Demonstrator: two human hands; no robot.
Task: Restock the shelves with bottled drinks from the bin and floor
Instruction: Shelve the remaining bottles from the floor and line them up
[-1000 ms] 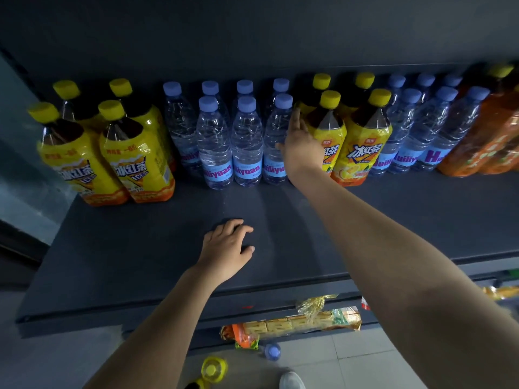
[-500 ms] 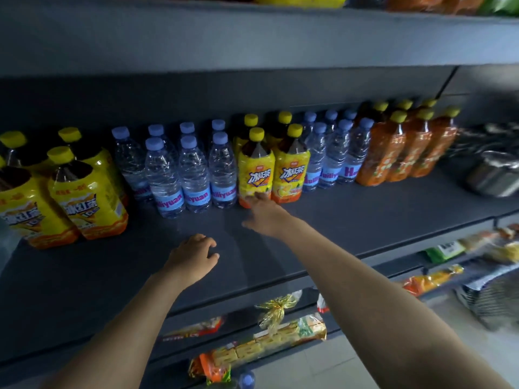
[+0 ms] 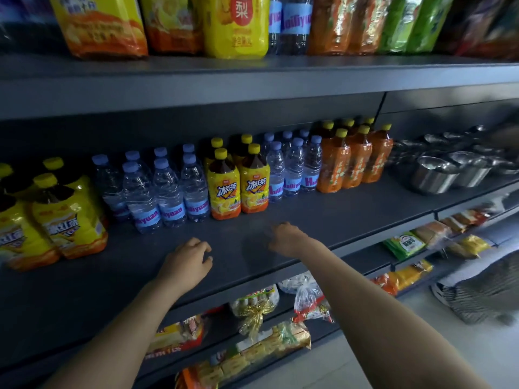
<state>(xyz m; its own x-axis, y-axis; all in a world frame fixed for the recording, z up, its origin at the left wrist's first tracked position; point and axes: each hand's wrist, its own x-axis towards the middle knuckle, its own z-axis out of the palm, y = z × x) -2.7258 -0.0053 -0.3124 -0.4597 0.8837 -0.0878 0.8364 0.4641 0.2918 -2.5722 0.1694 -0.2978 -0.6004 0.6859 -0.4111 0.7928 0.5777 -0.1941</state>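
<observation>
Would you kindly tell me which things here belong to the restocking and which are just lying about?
Job: clear blue-capped water bottles; yellow-labelled iced tea bottles; orange-labelled tea bottles; dark grey shelf.
Lying about: shiny steel bowls; wrapped snack packets below.

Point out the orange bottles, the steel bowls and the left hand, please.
orange bottles (image 3: pixel 333 167): head view, on the label of the front left bottle.
steel bowls (image 3: pixel 432 179): head view, on the side wall of the nearest bowl.
left hand (image 3: pixel 186 262): head view, on the back of the hand.

Upright in rows on the dark middle shelf (image 3: pixel 309 217): yellow-labelled tea bottles (image 3: pixel 224 183) at left and centre, 2 groups of blue-capped water bottles (image 3: pixel 168 192), orange bottles (image 3: pixel 351 158) at right.
</observation>
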